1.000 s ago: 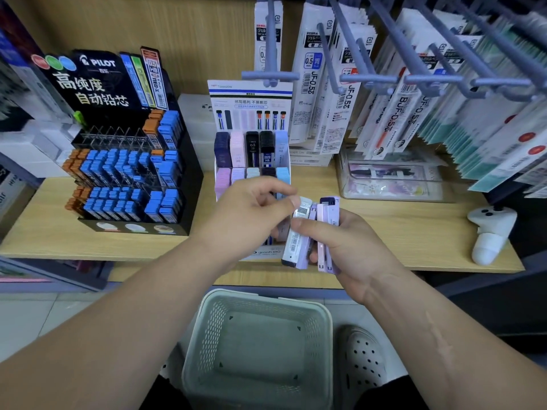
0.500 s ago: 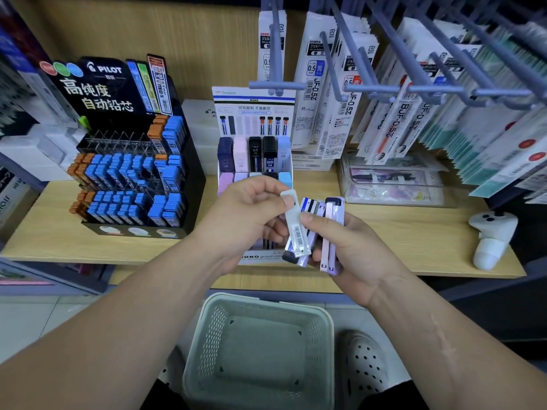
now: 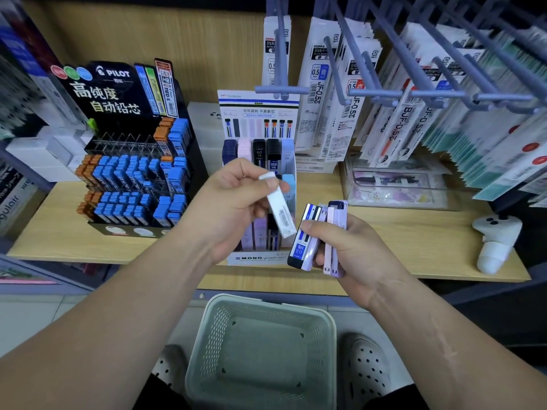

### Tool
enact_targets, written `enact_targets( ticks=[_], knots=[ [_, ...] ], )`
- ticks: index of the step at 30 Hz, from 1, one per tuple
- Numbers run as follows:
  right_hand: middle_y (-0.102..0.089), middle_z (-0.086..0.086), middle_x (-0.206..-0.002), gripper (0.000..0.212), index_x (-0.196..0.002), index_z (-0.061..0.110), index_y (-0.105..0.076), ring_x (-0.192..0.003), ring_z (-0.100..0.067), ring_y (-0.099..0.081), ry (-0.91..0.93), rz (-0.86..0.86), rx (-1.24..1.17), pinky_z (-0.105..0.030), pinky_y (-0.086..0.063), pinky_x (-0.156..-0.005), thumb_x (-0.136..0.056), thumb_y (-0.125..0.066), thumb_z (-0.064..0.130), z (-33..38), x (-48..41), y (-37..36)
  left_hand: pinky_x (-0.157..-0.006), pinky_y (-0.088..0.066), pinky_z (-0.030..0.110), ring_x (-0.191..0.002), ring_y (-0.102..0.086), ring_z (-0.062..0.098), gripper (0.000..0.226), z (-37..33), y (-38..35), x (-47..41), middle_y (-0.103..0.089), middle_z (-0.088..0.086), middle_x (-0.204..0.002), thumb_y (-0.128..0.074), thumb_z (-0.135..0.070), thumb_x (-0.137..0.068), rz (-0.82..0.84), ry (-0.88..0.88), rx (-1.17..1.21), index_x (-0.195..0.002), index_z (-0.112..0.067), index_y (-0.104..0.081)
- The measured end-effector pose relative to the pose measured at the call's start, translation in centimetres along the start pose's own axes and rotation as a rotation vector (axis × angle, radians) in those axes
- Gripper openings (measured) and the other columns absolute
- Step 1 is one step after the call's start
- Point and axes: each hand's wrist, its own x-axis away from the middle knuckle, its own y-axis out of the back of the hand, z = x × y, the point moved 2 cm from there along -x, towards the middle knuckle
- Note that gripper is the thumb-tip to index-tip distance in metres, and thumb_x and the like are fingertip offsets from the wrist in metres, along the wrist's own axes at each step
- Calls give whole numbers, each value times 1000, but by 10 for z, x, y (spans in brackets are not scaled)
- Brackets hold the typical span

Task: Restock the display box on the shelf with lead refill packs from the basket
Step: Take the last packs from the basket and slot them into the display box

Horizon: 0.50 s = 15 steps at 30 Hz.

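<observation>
The basket [image 3: 204,335] looks empty; the right hand [image 3: 355,253] clasps spare packs [image 3: 306,241] upright; the left hand [image 3: 233,202], nearer the slots, pinches a white pack [image 3: 279,208] by its top, tilted down-right; the display box [image 3: 257,258] stands just behind.

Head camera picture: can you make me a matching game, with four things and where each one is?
Things:
1. white pack
2. bunch of packs
3. basket
4. white controller

Places:
A. on the floor
B. in the right hand
C. on the right end of the shelf
D. in the left hand

Pairs: 1-D, 2-B, 3-A, 4-C
</observation>
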Motion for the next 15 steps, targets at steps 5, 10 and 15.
enact_targets(
  ticks=[5,10,15],
  knots=[
    [-68,-9,-70,8,-80,19,-69,-49,-17,-48,-18,-24,-6,-27,-33,-50,-84,-75,16,0,0,1,-48,-40,25,-53,-50,14,31,-15,23,-6,-63,10,-74,-84,-14,-67,-142,-145,-43,-89,-18,-63],
    [-69,-10,-73,6,-85,18,-70,-55,-20,-51,-14,-29,-6,-31,-38,-56,-83,-76,17,-1,0,1,-46,-49,25,-52,-56,17,29,-17,30,-8,-59,9,-67,-87,-11,-69,-302,-318,-357,-92,-12,-68],
    [-70,-10,-75,8,-89,17,-69,-57,-20,-54,-15,-23,-8,-29,-43,-56,-84,-75,16,-2,0,2,-52,-53,26,-51,-61,16,29,-7,27,-13,-66,14,-72,-90,-14,-67,-341,-292,-496,-88,-11,-70]
  ],
)
